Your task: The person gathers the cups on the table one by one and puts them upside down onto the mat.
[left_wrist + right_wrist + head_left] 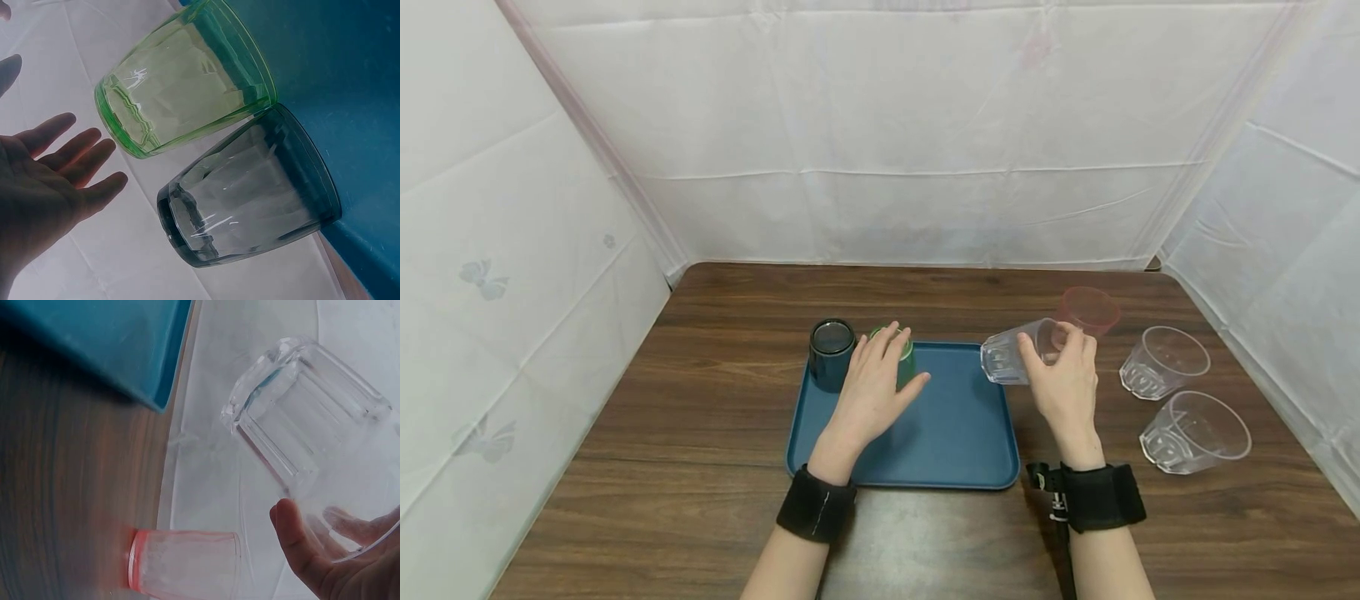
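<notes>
My right hand (1066, 390) grips a clear tumbler (1002, 357) near its rim, thumb on one side and fingers on the other. The tumbler is tipped on its side in the air, its base pointing left over the right edge of the blue tray (955, 442). Fingers spread, my left hand (871, 390) hovers by the green tumbler (187, 81), partly covering it in the head view; the left wrist view shows a gap between them. Beside the green one is a dark grey tumbler (831, 360). Both stand upside down at the tray's back left.
Right of the tray, a pink tumbler (1092, 310) stands upright at the back, partly behind my right hand. Two more clear tumblers, one farther back (1161, 362) and one nearer (1191, 433), stand at the right. White sheeting (887, 217) walls the wooden table (700, 433).
</notes>
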The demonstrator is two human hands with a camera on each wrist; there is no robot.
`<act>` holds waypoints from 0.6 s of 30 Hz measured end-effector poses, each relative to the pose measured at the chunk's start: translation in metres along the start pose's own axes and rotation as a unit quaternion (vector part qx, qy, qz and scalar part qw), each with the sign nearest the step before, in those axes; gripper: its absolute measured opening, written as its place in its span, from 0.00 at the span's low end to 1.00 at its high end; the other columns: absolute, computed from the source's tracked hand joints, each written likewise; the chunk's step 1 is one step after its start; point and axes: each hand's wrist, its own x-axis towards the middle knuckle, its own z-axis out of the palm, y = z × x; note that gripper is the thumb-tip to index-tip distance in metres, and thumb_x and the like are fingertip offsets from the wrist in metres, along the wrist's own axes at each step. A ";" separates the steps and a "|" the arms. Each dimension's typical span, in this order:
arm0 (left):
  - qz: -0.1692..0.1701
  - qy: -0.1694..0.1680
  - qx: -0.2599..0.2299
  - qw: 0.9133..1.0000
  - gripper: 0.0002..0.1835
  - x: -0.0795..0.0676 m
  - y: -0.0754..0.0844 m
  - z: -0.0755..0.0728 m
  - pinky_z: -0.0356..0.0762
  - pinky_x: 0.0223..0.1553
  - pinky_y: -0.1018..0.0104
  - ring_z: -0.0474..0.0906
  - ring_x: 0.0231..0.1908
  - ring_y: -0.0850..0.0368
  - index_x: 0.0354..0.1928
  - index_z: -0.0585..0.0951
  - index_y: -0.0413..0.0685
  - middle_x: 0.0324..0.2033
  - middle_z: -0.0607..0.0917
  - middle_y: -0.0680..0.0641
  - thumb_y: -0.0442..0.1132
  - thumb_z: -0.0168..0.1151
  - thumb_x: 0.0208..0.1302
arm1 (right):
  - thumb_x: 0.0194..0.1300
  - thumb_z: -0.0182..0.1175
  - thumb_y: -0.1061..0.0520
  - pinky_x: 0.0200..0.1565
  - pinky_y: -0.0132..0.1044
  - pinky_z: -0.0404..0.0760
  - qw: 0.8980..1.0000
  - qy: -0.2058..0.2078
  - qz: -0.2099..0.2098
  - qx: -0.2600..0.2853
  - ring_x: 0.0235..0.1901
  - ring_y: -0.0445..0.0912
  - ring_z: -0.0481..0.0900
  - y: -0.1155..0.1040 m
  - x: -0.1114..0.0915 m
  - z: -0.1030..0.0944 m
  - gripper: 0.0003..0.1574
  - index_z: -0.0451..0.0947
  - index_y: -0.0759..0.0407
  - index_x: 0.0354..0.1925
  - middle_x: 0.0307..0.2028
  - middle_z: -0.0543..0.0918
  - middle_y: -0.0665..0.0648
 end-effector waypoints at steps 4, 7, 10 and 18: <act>-0.002 -0.001 0.002 1.000 0.35 0.000 0.000 0.000 0.43 0.66 0.53 0.54 0.65 0.51 0.66 0.63 0.46 0.66 0.61 0.43 0.57 0.53 0.62 | 0.59 0.52 0.35 0.47 0.61 0.66 1.000 -0.008 -0.007 0.006 0.42 0.58 0.71 -0.001 0.000 0.001 0.41 0.63 0.66 0.56 0.49 0.68 0.68; 0.001 0.002 0.003 1.000 0.35 0.001 0.000 0.000 0.44 0.66 0.52 0.54 0.65 0.51 0.66 0.63 0.46 0.65 0.62 0.43 0.57 0.53 0.61 | 0.59 0.53 0.36 0.48 0.60 0.65 1.000 -0.006 -0.012 0.008 0.43 0.59 0.71 -0.002 -0.001 0.002 0.40 0.64 0.66 0.56 0.48 0.70 0.68; 0.005 0.005 0.003 1.000 0.35 0.001 0.000 0.000 0.45 0.66 0.50 0.55 0.65 0.51 0.66 0.63 0.46 0.65 0.62 0.43 0.57 0.53 0.62 | 0.59 0.53 0.37 0.48 0.60 0.66 1.000 -0.003 -0.019 0.010 0.44 0.59 0.71 -0.002 -0.001 0.003 0.40 0.64 0.67 0.55 0.47 0.71 0.68; 0.011 0.008 0.001 1.000 0.35 0.001 0.001 0.000 0.46 0.65 0.50 0.55 0.65 0.52 0.66 0.63 0.46 0.65 0.63 0.43 0.57 0.53 0.62 | 0.62 0.51 0.38 0.47 0.59 0.66 0.999 -0.013 -0.031 0.025 0.45 0.60 0.69 -0.005 -0.003 0.003 0.39 0.64 0.68 0.55 0.46 0.71 0.67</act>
